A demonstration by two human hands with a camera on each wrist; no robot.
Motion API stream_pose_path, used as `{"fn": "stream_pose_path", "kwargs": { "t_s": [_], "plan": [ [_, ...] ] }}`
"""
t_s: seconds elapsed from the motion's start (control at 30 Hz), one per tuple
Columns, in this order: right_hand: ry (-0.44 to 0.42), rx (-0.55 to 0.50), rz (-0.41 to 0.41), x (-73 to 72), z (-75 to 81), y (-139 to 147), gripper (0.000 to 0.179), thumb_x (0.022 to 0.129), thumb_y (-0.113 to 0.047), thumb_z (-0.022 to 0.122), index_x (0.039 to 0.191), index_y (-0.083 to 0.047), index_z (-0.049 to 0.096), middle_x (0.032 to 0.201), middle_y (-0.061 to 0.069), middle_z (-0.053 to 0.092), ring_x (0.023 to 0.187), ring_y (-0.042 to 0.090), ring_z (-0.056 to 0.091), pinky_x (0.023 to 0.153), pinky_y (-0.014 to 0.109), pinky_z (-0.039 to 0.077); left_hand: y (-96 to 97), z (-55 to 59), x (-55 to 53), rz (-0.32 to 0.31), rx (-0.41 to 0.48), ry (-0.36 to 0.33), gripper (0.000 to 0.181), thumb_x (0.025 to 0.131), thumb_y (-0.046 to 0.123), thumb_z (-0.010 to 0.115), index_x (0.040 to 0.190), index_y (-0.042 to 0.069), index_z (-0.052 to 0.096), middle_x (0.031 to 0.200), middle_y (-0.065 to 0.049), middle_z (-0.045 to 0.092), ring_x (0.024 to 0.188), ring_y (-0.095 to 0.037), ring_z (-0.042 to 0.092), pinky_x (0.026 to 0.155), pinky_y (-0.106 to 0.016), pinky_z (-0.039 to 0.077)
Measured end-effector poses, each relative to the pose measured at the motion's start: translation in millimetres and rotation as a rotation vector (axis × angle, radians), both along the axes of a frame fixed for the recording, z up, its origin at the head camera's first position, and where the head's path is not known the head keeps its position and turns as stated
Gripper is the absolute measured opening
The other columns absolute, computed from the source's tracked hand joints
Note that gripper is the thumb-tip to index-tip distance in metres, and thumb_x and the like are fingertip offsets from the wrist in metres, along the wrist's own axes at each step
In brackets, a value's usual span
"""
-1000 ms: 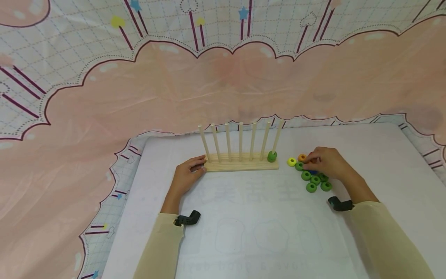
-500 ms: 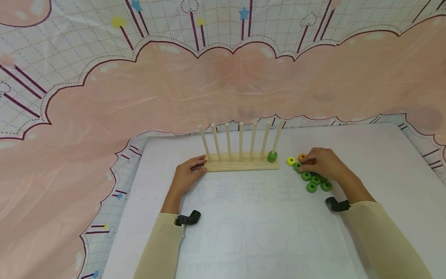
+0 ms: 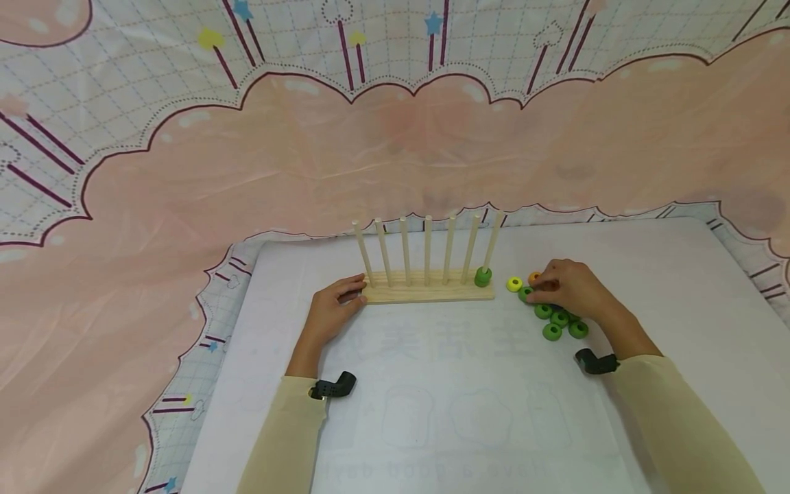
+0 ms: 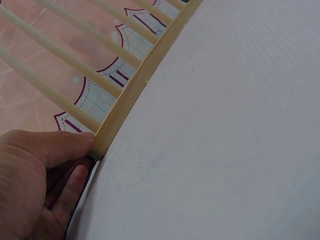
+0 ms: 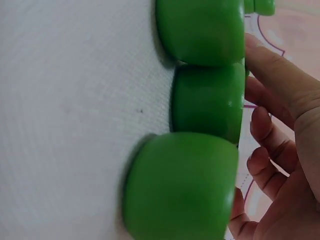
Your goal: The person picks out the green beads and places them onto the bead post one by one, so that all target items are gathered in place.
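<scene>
A wooden peg rack [image 3: 428,295] stands on the white tabletop, with a row of upright pegs and green beads at the foot of its rightmost peg. My left hand [image 3: 333,307] grips the rack's left end; in the left wrist view the thumb [image 4: 75,145] lies against the base's corner. To the right of the rack, my right hand [image 3: 570,285] is over a cluster of loose beads, thumb and index finger right at a green bead [image 3: 524,293]. I cannot tell whether they pinch a bead. Larger green beads [image 5: 185,185] stand before that hand in the right wrist view.
A yellow bead [image 3: 514,284] and a partly covered orange bead [image 3: 534,278] lie at the cluster's far left. Several green beads [image 3: 559,318] lie in front of the right hand. Patterned pink cloth [image 3: 370,158] hangs behind the table.
My right hand has shifted slightly left over the beads, covering the blue one. The green bead at its fingertips and the yellow bead have moved a little left. My left hand stays put.
</scene>
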State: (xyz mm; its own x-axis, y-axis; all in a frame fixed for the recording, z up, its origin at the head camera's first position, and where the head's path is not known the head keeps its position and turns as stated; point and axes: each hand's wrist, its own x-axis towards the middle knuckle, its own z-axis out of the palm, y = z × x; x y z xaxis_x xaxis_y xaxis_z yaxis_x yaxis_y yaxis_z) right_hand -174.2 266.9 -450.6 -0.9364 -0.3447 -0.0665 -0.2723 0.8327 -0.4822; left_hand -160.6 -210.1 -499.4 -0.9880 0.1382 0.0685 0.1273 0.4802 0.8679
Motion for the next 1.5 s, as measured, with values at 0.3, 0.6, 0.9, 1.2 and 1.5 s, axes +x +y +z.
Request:
{"fn": "stream_pose_path", "kwargs": {
  "t_s": [0.3,0.6,0.9,1.2,1.5],
  "plan": [
    [0.021,0.002,-0.029,-3.0,6.3,3,0.033,0.083,-0.041,0.086,0.099,-0.013,0.082,0.105,0.009,0.071,0.1,0.028,0.056,0.08,0.04,0.054,-0.6,-1.1,-0.6,0.007,-0.015,0.003,0.033,0.095,0.012,0.074,0.126,0.003,0.071,0.145,-0.003,0.062,0.129,-0.021,0.063,0.103,-0.02,0.055],
    [0.072,0.002,-0.057,-1.5,11.6,1,0.027,0.089,-0.032,0.08,0.103,-0.01,0.075,0.098,0.01,0.072,0.09,0.027,0.06,0.075,0.037,0.058,-1.3,-0.7,-0.4,0.008,-0.017,0.004,0.033,0.094,0.012,0.075,0.126,0.003,0.072,0.145,-0.003,0.062,0.128,-0.022,0.064,0.103,-0.022,0.055],
    [0.08,-0.085,-0.07,1.0,19.8,-3,0.022,0.089,-0.025,0.078,0.105,-0.012,0.07,0.1,0.009,0.075,0.091,0.028,0.062,0.076,0.036,0.057,-0.8,-0.6,-0.2,0.003,-0.019,0.005,0.033,0.094,0.011,0.074,0.126,0.002,0.072,0.145,-0.004,0.062,0.128,-0.022,0.064,0.103,-0.022,0.056],
    [0.184,-0.149,-0.09,3.7,35.3,-15,0.022,0.089,-0.02,0.075,0.109,-0.013,0.075,0.105,0.013,0.069,0.098,0.03,0.06,0.075,0.037,0.051,-0.1,-0.1,0.5,0.005,-0.032,-0.005,0.032,0.095,0.011,0.074,0.126,0.003,0.072,0.146,-0.003,0.061,0.129,-0.022,0.063,0.103,-0.023,0.056],
    [0.313,-0.215,-0.079,9.4,58.7,-31,0.024,0.092,-0.021,0.075,0.115,-0.014,0.077,0.105,0.009,0.07,0.1,0.025,0.058,0.064,0.029,0.049,-0.2,-0.3,0.0,0.008,-0.03,-0.006,0.033,0.095,0.012,0.074,0.126,0.003,0.072,0.145,-0.002,0.062,0.128,-0.022,0.064,0.103,-0.022,0.055]
  ]
}}
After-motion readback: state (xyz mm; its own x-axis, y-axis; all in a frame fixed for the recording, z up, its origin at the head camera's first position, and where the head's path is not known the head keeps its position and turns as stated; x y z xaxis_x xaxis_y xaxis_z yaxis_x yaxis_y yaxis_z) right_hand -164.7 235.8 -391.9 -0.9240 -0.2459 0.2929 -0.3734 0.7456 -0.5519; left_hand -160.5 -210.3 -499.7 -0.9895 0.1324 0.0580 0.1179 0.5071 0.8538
